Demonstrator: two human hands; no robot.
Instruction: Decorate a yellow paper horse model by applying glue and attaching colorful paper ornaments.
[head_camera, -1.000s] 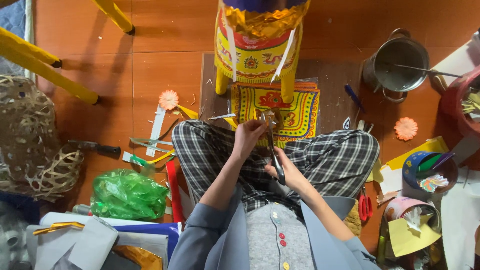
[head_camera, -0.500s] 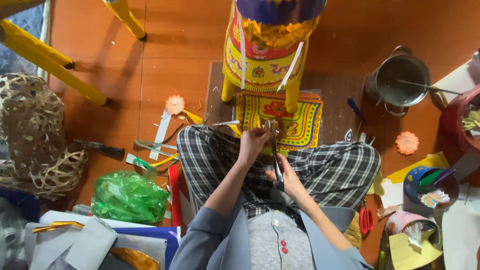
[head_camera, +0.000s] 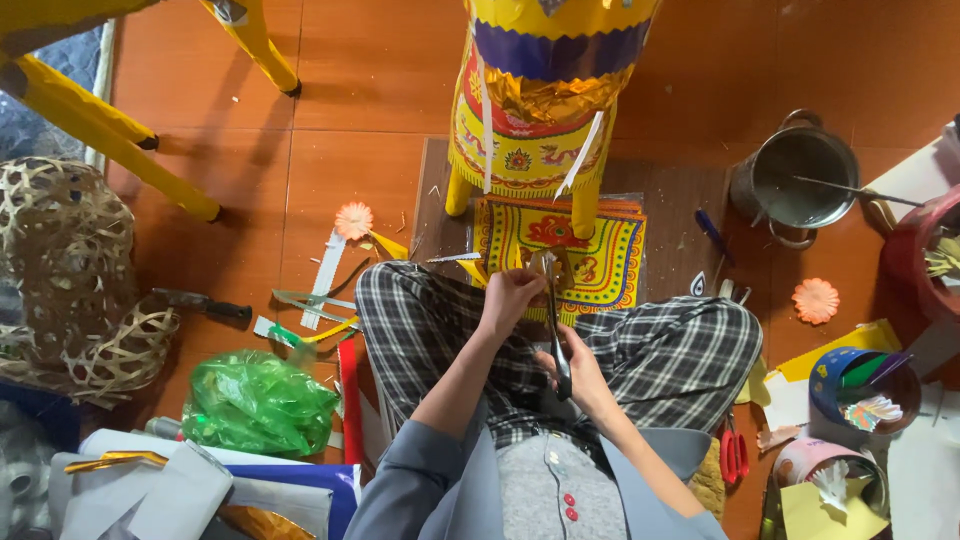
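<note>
- Scissors (head_camera: 556, 330) are lying in the right hand (head_camera: 580, 372), whose fingers are closing around the dark handles, blades pointing away over the checked trousers (head_camera: 660, 350).
- Just beyond the scissors' tips, the left hand (head_camera: 508, 300) is pinching a small yellow paper piece (head_camera: 540, 262).
- Beyond the scissors, a patterned yellow sheet (head_camera: 600, 255) is lying on a brown board (head_camera: 680, 200).
- Farther beyond the scissors, orange floor tiles (head_camera: 360, 100) are carrying a metal pot (head_camera: 795, 180).
</note>
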